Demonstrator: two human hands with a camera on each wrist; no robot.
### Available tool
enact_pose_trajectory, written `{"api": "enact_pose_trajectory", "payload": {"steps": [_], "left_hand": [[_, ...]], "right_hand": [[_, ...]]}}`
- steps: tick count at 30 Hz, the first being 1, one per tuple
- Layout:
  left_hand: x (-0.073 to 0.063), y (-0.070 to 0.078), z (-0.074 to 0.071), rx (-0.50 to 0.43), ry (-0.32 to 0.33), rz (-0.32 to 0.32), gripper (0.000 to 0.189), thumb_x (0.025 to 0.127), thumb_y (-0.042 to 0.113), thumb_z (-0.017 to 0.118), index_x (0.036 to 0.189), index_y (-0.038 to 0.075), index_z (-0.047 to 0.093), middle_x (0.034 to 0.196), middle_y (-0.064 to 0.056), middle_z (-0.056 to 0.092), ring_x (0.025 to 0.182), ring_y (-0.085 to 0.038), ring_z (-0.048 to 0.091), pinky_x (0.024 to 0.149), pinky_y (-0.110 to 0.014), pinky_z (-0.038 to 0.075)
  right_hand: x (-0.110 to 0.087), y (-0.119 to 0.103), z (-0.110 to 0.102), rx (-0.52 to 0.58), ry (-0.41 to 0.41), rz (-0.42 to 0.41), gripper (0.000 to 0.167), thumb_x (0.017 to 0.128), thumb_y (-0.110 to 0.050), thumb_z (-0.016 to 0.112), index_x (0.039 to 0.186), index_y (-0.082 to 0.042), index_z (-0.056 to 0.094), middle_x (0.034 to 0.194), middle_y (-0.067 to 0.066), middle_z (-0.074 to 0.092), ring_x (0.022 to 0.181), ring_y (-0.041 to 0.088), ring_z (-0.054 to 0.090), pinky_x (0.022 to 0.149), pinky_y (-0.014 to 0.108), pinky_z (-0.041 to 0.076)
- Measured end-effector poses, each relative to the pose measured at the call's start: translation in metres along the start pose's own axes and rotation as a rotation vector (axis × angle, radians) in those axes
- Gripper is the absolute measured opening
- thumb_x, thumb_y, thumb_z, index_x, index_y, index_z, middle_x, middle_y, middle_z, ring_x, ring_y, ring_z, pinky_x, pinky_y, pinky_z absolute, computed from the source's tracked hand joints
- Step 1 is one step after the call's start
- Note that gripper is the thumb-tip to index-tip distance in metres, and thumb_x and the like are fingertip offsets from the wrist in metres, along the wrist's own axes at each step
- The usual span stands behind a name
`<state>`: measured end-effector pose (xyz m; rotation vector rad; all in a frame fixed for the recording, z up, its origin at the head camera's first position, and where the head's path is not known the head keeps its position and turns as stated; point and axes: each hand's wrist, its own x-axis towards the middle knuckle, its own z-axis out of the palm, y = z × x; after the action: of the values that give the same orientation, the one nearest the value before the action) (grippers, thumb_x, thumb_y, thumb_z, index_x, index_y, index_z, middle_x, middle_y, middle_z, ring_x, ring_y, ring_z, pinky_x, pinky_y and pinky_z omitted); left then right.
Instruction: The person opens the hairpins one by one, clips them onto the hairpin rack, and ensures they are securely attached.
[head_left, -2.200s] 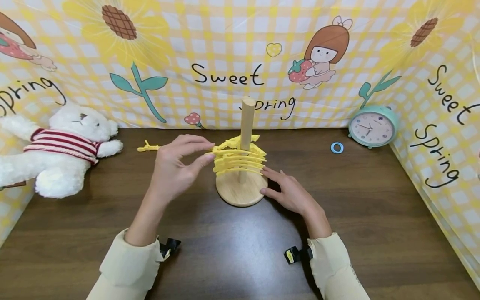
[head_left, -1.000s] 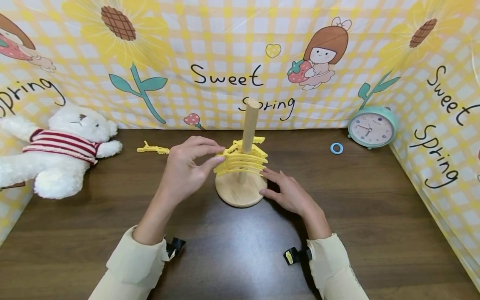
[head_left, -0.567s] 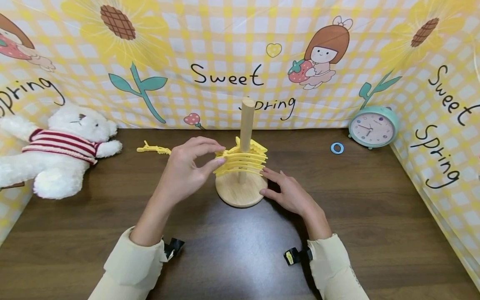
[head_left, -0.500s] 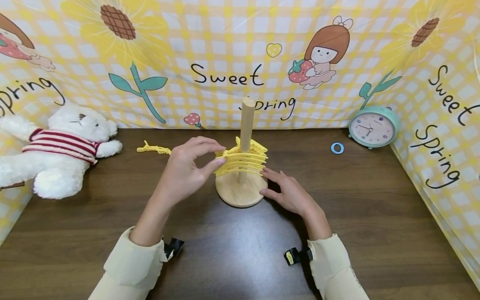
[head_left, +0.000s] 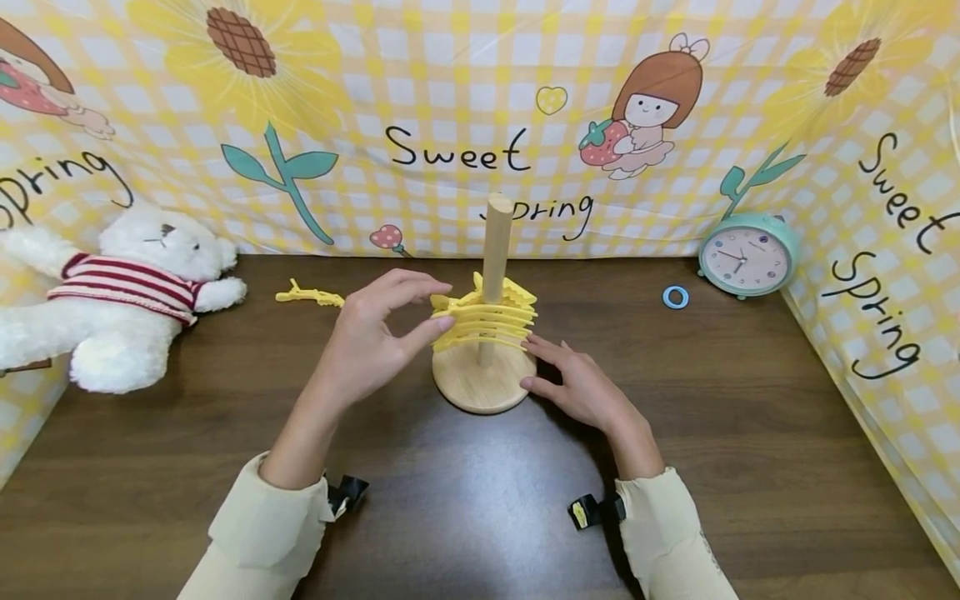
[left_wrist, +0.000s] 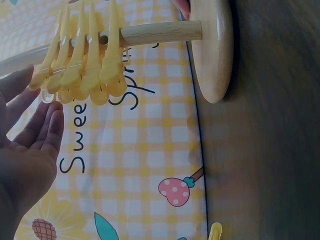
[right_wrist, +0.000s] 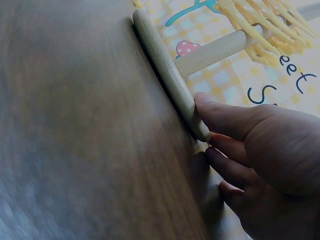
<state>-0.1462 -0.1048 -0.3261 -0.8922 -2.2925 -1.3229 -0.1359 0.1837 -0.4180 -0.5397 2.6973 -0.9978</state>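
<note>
A wooden stand point(head_left: 471, 379), a round base with an upright post, stands mid-table. Several yellow hair clips point(head_left: 491, 327) are stacked one above another on its post, prongs to both sides of the wood in the left wrist view. My left hand point(head_left: 363, 333) is at the topmost clip, thumb and fingers spread apart around its tail end point(left_wrist: 48, 95). My right hand point(head_left: 581, 383) holds the base's right rim, the thumb point(right_wrist: 215, 107) on top and the fingers at its edge. Another yellow hair clip point(head_left: 309, 293) lies on the table behind my left hand, partly hidden by it.
A white teddy bear point(head_left: 127, 287) in a striped shirt sits at the left. At the back right are a blue ring point(head_left: 675, 297) and a mint alarm clock point(head_left: 748, 255). A checked cloth backdrop point(head_left: 435, 83) surrounds the table.
My left hand moved right with a hair clip to the post; its index finger has since lifted away from the thumb, letting the clip's end go. The right hand stayed on the base.
</note>
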Motion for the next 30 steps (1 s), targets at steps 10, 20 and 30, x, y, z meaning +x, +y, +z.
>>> {"api": "enact_pose_trajectory", "payload": {"steps": [10, 20, 30], "left_hand": [[-0.005, -0.012, -0.008, -0.066, 0.046, -0.074, 0.032, 0.085, 0.005, 0.083, 0.116, 0.006, 0.075, 0.116, -0.003, 0.070, 0.111, -0.016, 0.062, 0.094, -0.030, 0.049], [-0.009, -0.032, -0.032, 0.060, 0.120, -0.180, 0.030, 0.091, 0.012, 0.079, 0.120, 0.009, 0.074, 0.120, -0.002, 0.070, 0.116, -0.017, 0.061, 0.094, -0.023, 0.042], [-0.013, -0.069, -0.058, 0.146, 0.149, -0.377, 0.038, 0.097, 0.032, 0.071, 0.128, 0.009, 0.071, 0.133, -0.008, 0.066, 0.126, -0.026, 0.057, 0.101, -0.030, 0.042]], "right_hand": [[0.000, 0.002, 0.002, 0.005, 0.002, -0.004, 0.058, 0.100, -0.031, 0.067, 0.150, -0.008, 0.050, 0.160, 0.003, 0.038, 0.147, 0.046, 0.025, 0.119, 0.056, 0.024], [0.001, 0.000, 0.001, 0.008, -0.004, 0.004, 0.058, 0.100, -0.033, 0.066, 0.151, -0.010, 0.049, 0.160, 0.002, 0.037, 0.147, 0.047, 0.024, 0.118, 0.058, 0.024], [0.001, 0.000, 0.000, 0.003, 0.000, -0.008, 0.058, 0.100, -0.032, 0.067, 0.151, -0.009, 0.049, 0.160, 0.003, 0.037, 0.147, 0.045, 0.024, 0.119, 0.056, 0.023]]}}
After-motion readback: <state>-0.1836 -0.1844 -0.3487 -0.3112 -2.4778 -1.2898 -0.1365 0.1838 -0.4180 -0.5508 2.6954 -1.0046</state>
